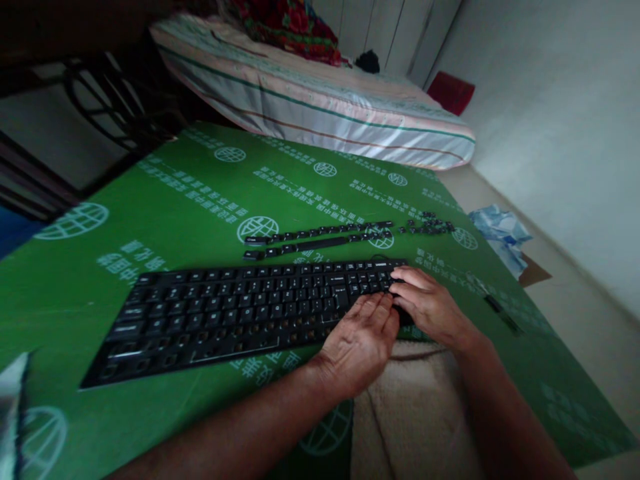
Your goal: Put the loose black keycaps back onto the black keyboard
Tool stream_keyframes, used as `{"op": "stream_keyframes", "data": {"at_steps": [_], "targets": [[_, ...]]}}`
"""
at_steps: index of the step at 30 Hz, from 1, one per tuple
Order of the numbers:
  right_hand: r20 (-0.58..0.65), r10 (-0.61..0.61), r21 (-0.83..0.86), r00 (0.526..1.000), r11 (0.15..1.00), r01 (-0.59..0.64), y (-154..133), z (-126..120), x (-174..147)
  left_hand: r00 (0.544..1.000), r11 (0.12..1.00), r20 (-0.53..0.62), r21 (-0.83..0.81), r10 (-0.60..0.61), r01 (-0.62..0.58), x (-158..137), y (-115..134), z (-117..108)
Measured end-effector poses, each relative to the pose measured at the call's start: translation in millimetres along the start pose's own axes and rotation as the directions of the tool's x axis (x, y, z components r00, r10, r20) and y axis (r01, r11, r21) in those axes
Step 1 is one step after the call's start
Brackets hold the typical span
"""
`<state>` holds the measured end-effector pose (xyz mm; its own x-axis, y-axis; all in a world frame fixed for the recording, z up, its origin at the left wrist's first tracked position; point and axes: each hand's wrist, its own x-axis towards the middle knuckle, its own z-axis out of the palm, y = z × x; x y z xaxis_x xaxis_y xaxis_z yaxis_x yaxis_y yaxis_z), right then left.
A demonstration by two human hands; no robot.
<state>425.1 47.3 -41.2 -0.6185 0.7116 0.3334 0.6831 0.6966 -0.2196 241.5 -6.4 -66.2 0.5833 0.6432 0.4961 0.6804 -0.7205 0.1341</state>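
A black keyboard [240,300] lies at a slant on the green board. Its upper rows carry keycaps, while the lowest rows show bare sockets. My left hand [363,333] rests over its right part, fingers stretched and side by side, tips on the number pad. Just right of it, my right hand [430,303] reaches onto the same pad with its fingers apart and slightly bent. Whatever is under the fingertips is hidden. Beyond the keyboard, loose keycaps [310,232] lie in two rows, one with a long space bar [323,245]. A small heap of keycaps [433,225] lies farther right.
The green board [200,180] bears white globe prints. A tan cloth [413,413] lies below my hands. A dark narrow object [493,303] rests at right. Behind stands a bed with a striped sheet [320,110]. A crumpled plastic bag [500,230] is on the floor.
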Motion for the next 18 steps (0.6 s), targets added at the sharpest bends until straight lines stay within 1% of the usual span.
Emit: {"op": "stream_keyframes", "data": {"at_steps": [4,10,13,18], "targets": [[-0.017,0.000,0.016,1.000,1.000,0.000,1.2,1.0,0.3,1.000,1.000,0.003,-0.007,-0.001,0.001,-0.2,-0.5,1.0],[-0.117,0.019,0.082,0.993,0.997,-0.010,6.3,8.5,-3.3,1.000,1.000,-0.015,-0.009,0.001,-0.001,-1.1,-1.6,2.7],[-0.151,0.012,0.093,0.988,0.996,0.002,7.2,11.1,-5.1,1.000,1.000,-0.005,-0.022,-0.004,0.004,-0.1,-1.6,1.7],[-0.175,0.012,0.082,0.985,0.997,0.003,4.4,11.0,-6.1,1.000,1.000,-0.005,-0.020,-0.017,0.016,1.8,-1.0,0.0]]}}
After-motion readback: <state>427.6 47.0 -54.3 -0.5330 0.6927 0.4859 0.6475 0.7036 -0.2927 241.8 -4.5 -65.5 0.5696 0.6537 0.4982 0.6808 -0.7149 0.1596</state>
